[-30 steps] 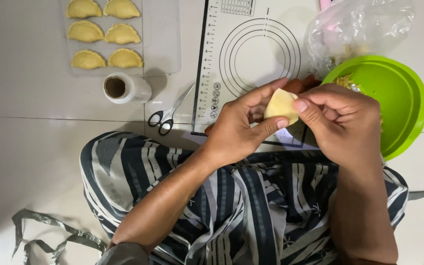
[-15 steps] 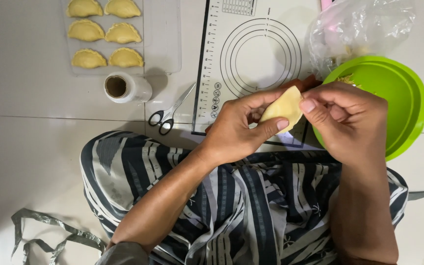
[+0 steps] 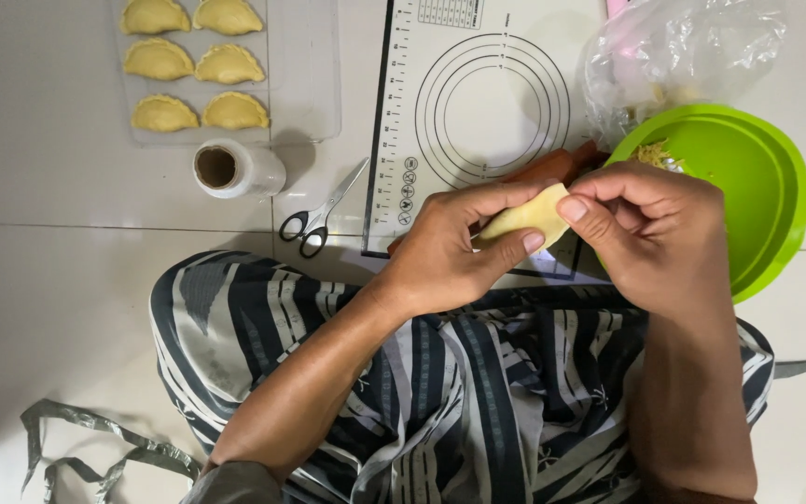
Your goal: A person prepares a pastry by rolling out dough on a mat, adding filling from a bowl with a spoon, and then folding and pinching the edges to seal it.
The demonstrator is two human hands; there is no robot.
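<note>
A folded piece of pale yellow dough (image 3: 524, 219) is held between both hands above my lap. My left hand (image 3: 454, 252) grips it from the left, thumb under it and fingers over the top. My right hand (image 3: 650, 233) pinches its right edge with thumb and fingertips. Just behind the hands lies a white baking mat (image 3: 487, 103) printed with black circles, and a brown wooden stick (image 3: 552, 168) peeks out beyond my fingers.
A green bowl (image 3: 748, 187) with shredded filling sits at the right, a crumpled clear plastic bag (image 3: 683, 51) behind it. A clear tray (image 3: 305, 75) at the back left holds several crimped pastries (image 3: 193, 61). A cling film roll (image 3: 235, 168) and scissors (image 3: 319, 210) lie on the white tiled floor.
The dough piece has been turned and shifted slightly right; my right fingers have moved along its edge, pinching at its upper right end.
</note>
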